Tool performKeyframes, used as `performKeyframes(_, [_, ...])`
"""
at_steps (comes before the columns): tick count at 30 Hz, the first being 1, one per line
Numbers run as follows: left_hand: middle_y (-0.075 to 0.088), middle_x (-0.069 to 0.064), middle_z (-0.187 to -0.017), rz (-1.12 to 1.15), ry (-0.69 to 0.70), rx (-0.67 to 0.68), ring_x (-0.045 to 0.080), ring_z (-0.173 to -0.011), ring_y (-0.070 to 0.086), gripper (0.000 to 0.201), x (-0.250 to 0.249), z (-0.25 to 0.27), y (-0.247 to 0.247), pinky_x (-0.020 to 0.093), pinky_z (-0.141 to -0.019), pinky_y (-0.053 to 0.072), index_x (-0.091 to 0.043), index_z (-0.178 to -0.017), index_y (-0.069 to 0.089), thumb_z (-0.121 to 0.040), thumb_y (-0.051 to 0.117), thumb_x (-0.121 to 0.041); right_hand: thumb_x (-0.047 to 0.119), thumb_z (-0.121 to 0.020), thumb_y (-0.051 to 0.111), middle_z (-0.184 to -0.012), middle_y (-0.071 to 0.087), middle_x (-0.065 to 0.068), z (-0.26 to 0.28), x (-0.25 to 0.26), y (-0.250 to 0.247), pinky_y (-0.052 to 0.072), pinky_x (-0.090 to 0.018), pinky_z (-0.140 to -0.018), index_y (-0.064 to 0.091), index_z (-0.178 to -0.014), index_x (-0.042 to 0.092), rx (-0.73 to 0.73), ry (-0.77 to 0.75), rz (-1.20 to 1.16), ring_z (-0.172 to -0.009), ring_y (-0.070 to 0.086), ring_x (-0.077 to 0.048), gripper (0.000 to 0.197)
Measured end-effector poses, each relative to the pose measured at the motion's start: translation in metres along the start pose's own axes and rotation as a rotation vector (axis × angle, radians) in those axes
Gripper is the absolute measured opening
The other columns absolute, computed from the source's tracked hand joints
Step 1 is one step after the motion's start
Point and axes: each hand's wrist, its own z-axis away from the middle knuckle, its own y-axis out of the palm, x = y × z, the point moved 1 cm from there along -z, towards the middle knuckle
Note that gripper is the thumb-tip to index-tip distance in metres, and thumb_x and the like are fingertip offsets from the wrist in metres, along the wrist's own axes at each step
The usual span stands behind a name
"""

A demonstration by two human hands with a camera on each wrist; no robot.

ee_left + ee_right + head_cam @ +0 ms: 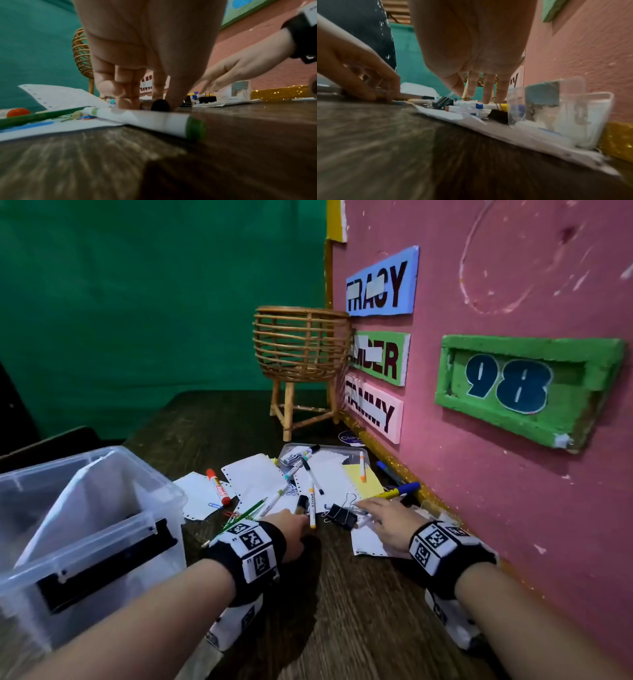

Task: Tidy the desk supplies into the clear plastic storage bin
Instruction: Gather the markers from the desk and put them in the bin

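Note:
The clear plastic storage bin [85, 525] stands open at the left of the dark wooden desk [342, 594]. Papers, markers, pencils and clips lie scattered behind my hands. My left hand [298, 522] reaches down, thumb and curled fingers pinching a stubby dark marker with a black end [159, 105]. A white marker with a green end [154, 121] lies just in front of it. My right hand [368, 508] hovers with straight fingers [486, 93] touching a white and blue marker [479, 106], beside a black binder clip [337, 516].
A pink wall [479, 474] with name signs runs close along the right. A rattan basket stand [301, 350] sits at the back. A red marker [219, 487], a green pencil [251, 510], a yellow and blue marker [399, 491] and a small clear box [556, 108] lie around.

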Motion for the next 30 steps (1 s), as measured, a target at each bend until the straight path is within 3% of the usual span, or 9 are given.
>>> performKeyframes(3, [0.053,0.014,-0.125,0.037,-0.039,-0.016,0.031,-0.114,0.057,0.044,0.005,0.002,0.004,0.038,-0.089,0.049,-0.015,-0.135,0.039,-0.092,0.045,-0.023,0.011,-0.095,0.034,-0.153,0.026,0.000,-0.001,0.000,-0.002,0.032,-0.042,-0.110,0.027,-0.145,0.023,0.041,0.064,-0.033,-0.136,0.032,-0.026,0.051])
performKeyframes(6, [0.044,0.017,-0.130,0.102,-0.089,-0.095,0.033,-0.117,0.053,0.047,0.005,0.001,0.005,0.040,-0.092,0.047,-0.019,-0.139,0.028,-0.095,0.040,-0.024,0.013,-0.096,0.033,-0.136,0.041,-0.008,-0.004,0.000,-0.006,0.036,-0.039,-0.104,0.044,-0.132,0.012,0.058,0.136,-0.058,-0.123,0.041,-0.028,0.037])
performKeyframes(8, [0.044,0.018,-0.127,0.111,-0.112,-0.207,0.034,-0.114,0.053,0.043,0.005,0.001,0.001,0.040,-0.089,0.047,-0.017,-0.138,0.028,-0.096,0.035,-0.019,0.019,-0.098,0.031,-0.116,0.046,-0.010,-0.004,0.000,-0.009,0.037,-0.036,-0.100,0.055,-0.102,0.007,0.038,0.201,-0.064,-0.112,0.046,-0.029,0.027])
performKeyframes(10, [0.047,0.018,-0.120,0.135,-0.133,-0.305,0.034,-0.108,0.056,0.034,0.004,0.000,-0.004,0.040,-0.083,0.047,-0.013,-0.131,0.032,-0.097,0.031,-0.015,0.023,-0.097,0.036,-0.099,0.042,-0.009,-0.005,-0.005,-0.009,0.039,-0.034,-0.087,0.044,-0.068,0.013,-0.013,0.274,-0.048,-0.095,0.048,-0.027,0.031])
performKeyframes(12, [0.051,0.017,-0.116,0.158,-0.140,-0.352,0.035,-0.102,0.059,0.033,0.001,-0.002,-0.009,0.040,-0.079,0.047,-0.014,-0.128,0.032,-0.096,0.034,-0.014,0.022,-0.091,0.047,-0.094,0.041,-0.010,-0.008,-0.011,-0.008,0.038,-0.030,-0.071,0.033,-0.059,0.017,-0.032,0.329,-0.047,-0.085,0.050,-0.026,0.036])
performKeyframes(16, [0.059,0.018,-0.115,0.183,-0.139,-0.406,0.036,-0.101,0.061,0.043,-0.007,-0.014,-0.012,0.041,-0.075,0.045,-0.012,-0.136,0.023,-0.096,0.036,-0.017,0.002,-0.085,0.053,-0.117,0.041,-0.014,-0.010,-0.010,-0.013,0.040,-0.032,-0.073,0.047,-0.086,0.009,-0.053,0.370,-0.083,-0.086,0.049,-0.027,0.009])
performKeyframes(19, [0.063,0.016,-0.113,0.209,-0.170,-0.444,0.034,-0.099,0.064,0.046,-0.009,-0.023,-0.012,0.036,-0.068,0.040,-0.009,-0.138,0.021,-0.095,0.037,-0.016,-0.007,-0.085,0.049,-0.136,0.030,-0.015,-0.013,-0.009,-0.010,0.041,-0.031,-0.080,0.040,-0.123,0.002,-0.090,0.376,-0.085,-0.096,0.050,-0.027,0.040])
performKeyframes(26, [0.063,0.013,-0.115,0.172,-0.248,-0.347,0.030,-0.102,0.063,0.029,-0.006,-0.042,-0.013,0.033,-0.070,0.040,-0.006,-0.123,0.038,-0.097,0.034,-0.016,-0.009,-0.085,0.043,-0.135,0.031,-0.014,-0.021,-0.008,-0.012,0.043,-0.035,-0.091,0.044,-0.126,0.004,-0.167,0.333,-0.114,-0.115,0.051,-0.032,0.043])
performKeyframes(30, [0.065,0.014,-0.114,0.199,-0.231,-0.382,0.033,-0.101,0.064,0.027,-0.008,-0.045,-0.012,0.033,-0.069,0.037,-0.005,-0.120,0.038,-0.099,0.029,-0.019,0.001,-0.088,0.041,-0.135,0.044,-0.014,-0.025,-0.014,-0.005,0.045,-0.039,-0.099,0.047,-0.130,0.007,-0.063,0.288,-0.148,-0.119,0.050,-0.032,0.043])
